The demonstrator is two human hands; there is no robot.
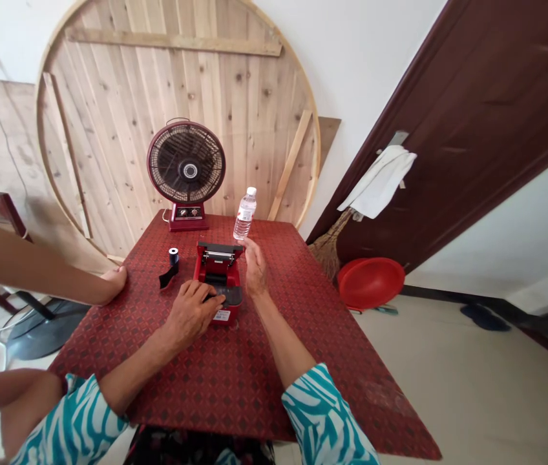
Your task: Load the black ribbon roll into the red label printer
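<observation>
A small red printer [222, 315] with a black front panel stands on the table, its dark lid [220, 248] raised at the back. My left hand [195, 306] rests over the front panel, its bent fingers and thumb gripping there. What lies beneath the fingertips is hidden. Along the printer's right side, my right hand [256, 266] is held on edge with its fingers extended, close to the raised lid and holding nothing. A black ribbon roll [173, 258] stands left of the printer, its loose end trailing onto the tabletop.
A clear water bottle [245, 214] and a red fan [187, 171] stand at the back of the patterned table [303, 336]. Another person's hand [115, 281] touches the left edge. A round wooden board [181, 77] leans behind. A red basin [371, 282] and broom [329, 252] are right.
</observation>
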